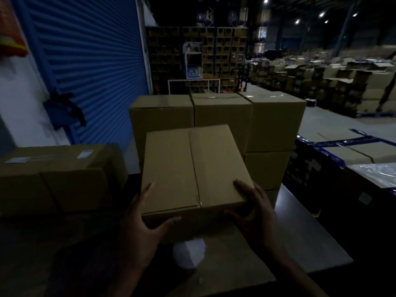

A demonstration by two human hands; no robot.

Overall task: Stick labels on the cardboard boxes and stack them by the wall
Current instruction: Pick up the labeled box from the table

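A plain brown cardboard box with a taped centre seam is in front of me, held at its near corners. My left hand grips the near left corner, thumb on the front face. My right hand grips the near right corner, thumb on top. No label shows on its top. To the left, two boxes lie side by side, each with a white label on top. Behind stands a stack of taller boxes.
A white sheet or roll lies on the dark table under the held box. A blue roller shutter and white wall are at the left. Wrapped pallets stand on the right, with warehouse racks behind.
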